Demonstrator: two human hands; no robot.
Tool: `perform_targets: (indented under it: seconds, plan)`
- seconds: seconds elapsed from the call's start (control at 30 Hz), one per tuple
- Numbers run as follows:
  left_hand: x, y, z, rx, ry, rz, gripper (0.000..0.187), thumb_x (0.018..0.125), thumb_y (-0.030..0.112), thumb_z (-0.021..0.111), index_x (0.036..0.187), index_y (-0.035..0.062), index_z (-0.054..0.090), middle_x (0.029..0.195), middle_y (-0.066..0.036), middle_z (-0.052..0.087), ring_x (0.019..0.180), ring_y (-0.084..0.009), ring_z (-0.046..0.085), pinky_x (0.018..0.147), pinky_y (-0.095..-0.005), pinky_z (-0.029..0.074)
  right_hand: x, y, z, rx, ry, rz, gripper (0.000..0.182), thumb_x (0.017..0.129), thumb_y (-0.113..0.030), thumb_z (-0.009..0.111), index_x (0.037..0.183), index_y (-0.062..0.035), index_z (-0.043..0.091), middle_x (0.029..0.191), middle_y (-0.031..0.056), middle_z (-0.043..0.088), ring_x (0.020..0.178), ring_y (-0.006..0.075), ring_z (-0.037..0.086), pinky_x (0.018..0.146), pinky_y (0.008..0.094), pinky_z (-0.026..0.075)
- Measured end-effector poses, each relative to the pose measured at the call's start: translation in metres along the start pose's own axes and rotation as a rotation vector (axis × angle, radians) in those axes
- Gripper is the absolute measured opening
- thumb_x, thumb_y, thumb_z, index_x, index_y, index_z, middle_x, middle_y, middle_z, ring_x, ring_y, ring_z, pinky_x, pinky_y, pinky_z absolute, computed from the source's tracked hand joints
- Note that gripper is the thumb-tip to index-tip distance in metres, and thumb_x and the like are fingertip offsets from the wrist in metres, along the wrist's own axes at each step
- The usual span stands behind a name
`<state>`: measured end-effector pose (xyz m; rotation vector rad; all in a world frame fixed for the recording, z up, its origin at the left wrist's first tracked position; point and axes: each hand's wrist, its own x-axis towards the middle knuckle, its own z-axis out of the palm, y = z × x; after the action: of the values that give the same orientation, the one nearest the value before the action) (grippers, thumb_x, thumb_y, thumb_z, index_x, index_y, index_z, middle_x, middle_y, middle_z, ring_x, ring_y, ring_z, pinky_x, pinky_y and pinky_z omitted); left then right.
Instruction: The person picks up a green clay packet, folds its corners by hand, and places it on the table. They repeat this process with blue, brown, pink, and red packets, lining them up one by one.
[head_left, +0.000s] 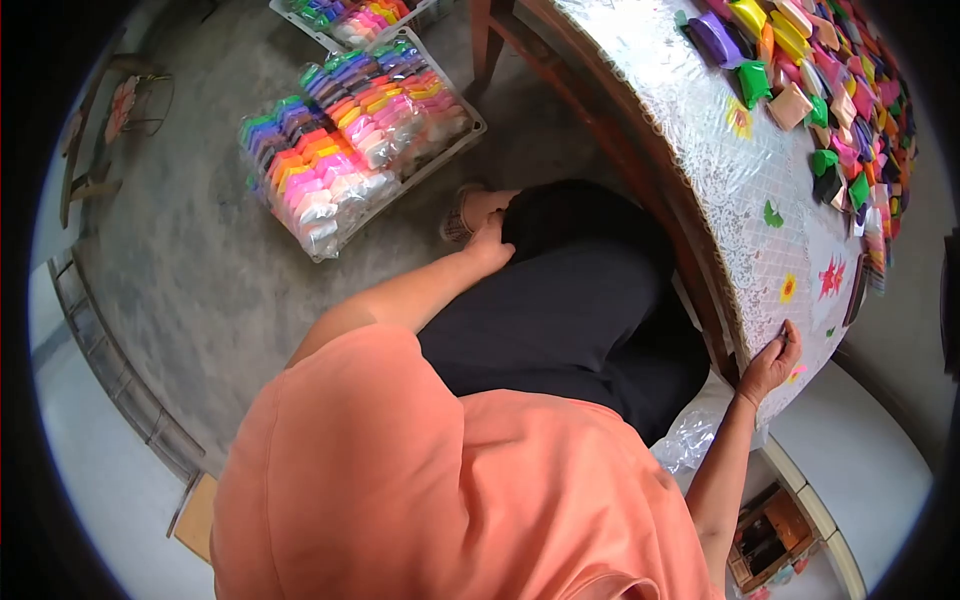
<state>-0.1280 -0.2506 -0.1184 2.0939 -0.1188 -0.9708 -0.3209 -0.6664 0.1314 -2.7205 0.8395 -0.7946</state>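
My left hand [489,247] rests on the knee of the black trousers [540,310], its thumb apart from the fingers, and I see nothing held in it. At the near edge of the table [735,165], my right hand [772,368] lies on the patterned cover with its fingers curled together. Whether something small is between those fingertips I cannot make out. Farther along the tabletop is a heap of small, brightly coloured packets [845,100], well apart from my right hand.
On the grey floor to the left stands a white crate [408,185] with bagged rows of coloured packets [325,150]. A second crate [432,14] is behind it. Clear plastic [692,435] hangs below the table edge. A wooden chair [85,185] stands at far left.
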Motion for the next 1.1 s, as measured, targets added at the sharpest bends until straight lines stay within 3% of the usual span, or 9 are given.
perform_targets:
  seconds: [0.07,0.17,0.27,0.43,0.6,0.7,0.9,0.97,1.1]
  plan:
    - [0.018,-0.012,0.007,-0.034,0.051,-0.071,0.069,0.074,0.011,0.063,0.137,-0.0004,0.04,0.129,-0.027,0.052,0.119,-0.0418,0.052,0.101,-0.042,0.043,0.0,0.0,0.0,-0.001,-0.001,-0.002,0.024,0.093,0.001,0.048,0.111,-0.0006,0.063,0.113,0.0104,0.061,0.108,0.0223,0.056,0.098,0.0328,0.043]
    - [0.065,-0.033,-0.001,-0.041,-0.038,0.137,0.064,0.067,0.006,0.067,0.129,-0.0017,0.051,0.12,-0.024,0.06,0.111,-0.0372,0.059,0.093,-0.0399,0.048,0.0,0.001,0.0,-0.006,0.002,-0.014,0.024,0.092,0.001,0.047,0.111,-0.0002,0.062,0.113,0.0106,0.061,0.107,0.0227,0.056,0.098,0.0328,0.043]
    - [0.081,-0.032,0.011,-0.121,0.2,-0.225,0.048,0.061,0.005,0.071,0.109,0.004,0.069,0.105,-0.019,0.069,0.105,-0.0323,0.064,0.089,-0.0371,0.05,0.0,0.003,0.002,-0.005,-0.023,-0.023,0.027,0.091,0.003,0.046,0.112,-0.0002,0.062,0.114,0.011,0.06,0.108,0.0233,0.056,0.098,0.0328,0.042]
    - [0.052,0.021,-0.007,-0.324,0.106,-0.175,0.037,0.083,0.004,0.052,0.116,0.0064,0.069,0.105,-0.015,0.07,0.099,-0.0221,0.066,0.087,-0.0329,0.048,-0.003,-0.001,0.0,0.034,-0.04,0.06,0.038,0.08,0.009,0.043,0.112,-0.0014,0.061,0.114,0.0127,0.058,0.112,0.025,0.053,0.099,0.0338,0.043]
    - [0.085,-0.034,0.003,-0.545,0.133,-0.046,0.038,0.08,0.009,0.055,0.116,0.0034,0.066,0.09,-0.015,0.07,0.076,-0.0209,0.064,0.07,-0.0351,0.049,0.004,-0.024,-0.004,-0.034,0.022,0.016,0.025,0.086,0.005,0.047,0.106,-0.0031,0.062,0.11,0.0125,0.06,0.108,0.0256,0.056,0.099,0.0336,0.041]
    - [0.087,-0.028,-0.019,-0.118,-0.049,-0.262,0.039,0.083,0.017,0.053,0.12,0.0047,0.062,0.1,-0.021,0.068,0.084,-0.0291,0.068,0.074,-0.0385,0.05,0.005,-0.031,-0.006,-0.019,0.026,0.028,0.025,0.086,0.005,0.048,0.105,-0.0034,0.062,0.109,0.0129,0.06,0.106,0.0268,0.056,0.097,0.0339,0.042]
    - [0.151,-0.089,-0.011,0.502,-0.123,0.137,0.042,0.09,0.023,0.046,0.126,0.0047,0.057,0.115,-0.025,0.063,0.1,-0.0339,0.066,0.081,-0.0411,0.051,0.007,-0.032,-0.007,-0.019,0.045,0.043,0.025,0.084,0.007,0.049,0.102,-0.0035,0.063,0.106,0.0134,0.06,0.104,0.0281,0.057,0.095,0.0342,0.044]
    - [0.138,-0.082,-0.016,0.514,-0.006,0.372,0.041,0.09,0.019,0.045,0.126,0.0039,0.057,0.115,-0.024,0.064,0.103,-0.0322,0.065,0.082,-0.0398,0.051,0.007,-0.031,-0.007,-0.02,0.056,0.048,0.024,0.084,0.007,0.049,0.102,-0.0036,0.063,0.105,0.0136,0.06,0.104,0.0284,0.057,0.094,0.0344,0.044]
    - [0.094,-0.02,-0.029,-0.06,-0.058,0.014,0.04,0.088,0.011,0.044,0.124,0.0043,0.059,0.111,-0.019,0.067,0.1,-0.0255,0.066,0.078,-0.0383,0.051,0.006,-0.034,-0.009,-0.02,0.06,0.068,0.024,0.084,0.006,0.05,0.101,-0.0039,0.063,0.104,0.0137,0.06,0.104,0.0289,0.057,0.094,0.0351,0.044]
